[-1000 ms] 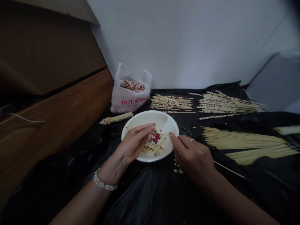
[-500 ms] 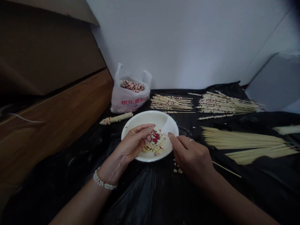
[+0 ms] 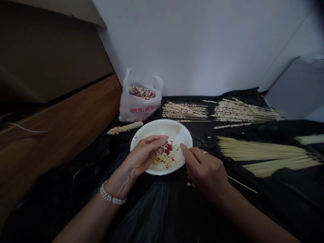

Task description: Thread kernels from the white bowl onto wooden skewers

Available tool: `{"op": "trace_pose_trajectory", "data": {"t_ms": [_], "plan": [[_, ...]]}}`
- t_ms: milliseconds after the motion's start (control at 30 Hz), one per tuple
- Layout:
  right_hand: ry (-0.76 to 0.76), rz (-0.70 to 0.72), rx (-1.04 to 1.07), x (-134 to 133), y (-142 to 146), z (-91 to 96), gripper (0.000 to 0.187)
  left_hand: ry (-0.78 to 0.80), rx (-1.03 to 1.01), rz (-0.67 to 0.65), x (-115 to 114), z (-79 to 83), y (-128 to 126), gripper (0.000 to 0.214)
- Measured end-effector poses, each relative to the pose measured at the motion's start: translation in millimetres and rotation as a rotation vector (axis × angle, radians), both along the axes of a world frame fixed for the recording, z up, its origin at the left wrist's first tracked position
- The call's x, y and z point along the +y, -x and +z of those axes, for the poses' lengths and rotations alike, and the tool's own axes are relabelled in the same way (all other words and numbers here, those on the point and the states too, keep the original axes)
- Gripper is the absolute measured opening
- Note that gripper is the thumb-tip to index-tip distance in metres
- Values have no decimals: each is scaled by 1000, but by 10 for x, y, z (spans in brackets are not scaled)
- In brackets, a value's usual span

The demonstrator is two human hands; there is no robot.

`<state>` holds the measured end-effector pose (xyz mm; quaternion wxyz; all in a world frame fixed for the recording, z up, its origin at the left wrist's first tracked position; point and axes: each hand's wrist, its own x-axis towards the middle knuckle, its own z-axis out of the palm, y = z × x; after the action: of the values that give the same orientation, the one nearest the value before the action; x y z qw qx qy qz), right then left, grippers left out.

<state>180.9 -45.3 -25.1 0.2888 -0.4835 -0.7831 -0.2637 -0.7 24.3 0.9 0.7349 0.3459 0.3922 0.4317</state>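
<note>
My left hand (image 3: 145,152) is over the left side of a white bowl (image 3: 138,135), thumb and forefinger pinched on what looks like a small pale corn kernel, mostly hidden by the fingertips. Loose yellow, white and red corn kernels (image 3: 165,161) lie in the bowl, over a red flower print. My right hand (image 3: 205,167) is closed on a thin bamboo skewer (image 3: 243,184) at the bowl's right rim. The skewer's long end sticks out behind the hand, to the lower right. Its tip is too fine to make out.
Behind the bowl stand a plastic bag (image 3: 140,108) of speckled corn cobs and a mostly stripped cob (image 3: 126,128). Kernel-threaded skewers lie in a smaller pile (image 3: 184,111) and a larger pile (image 3: 235,111). Bare skewers (image 3: 260,150) lie right, on black plastic sheeting (image 3: 152,209).
My right hand has shifted very slightly left and down with the skewer. The left hand keeps its pinch over the bowl. The whole view has drifted a little.
</note>
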Motion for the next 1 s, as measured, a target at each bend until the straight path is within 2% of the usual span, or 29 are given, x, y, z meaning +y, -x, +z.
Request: {"op": "trace_pose_trajectory", "data": {"t_ms": [467,667,1000], "plan": [[-24,11,26,7,-3,7,28,23,-44,-41,-6,-16,12,24],[-16,2,31,-1,19,-4,27,-16,-16,-11,-10,-27,-8,21],[-13,-19,27,1,56,-58,29,-67,69,-58,-52,0,-45,9]]}}
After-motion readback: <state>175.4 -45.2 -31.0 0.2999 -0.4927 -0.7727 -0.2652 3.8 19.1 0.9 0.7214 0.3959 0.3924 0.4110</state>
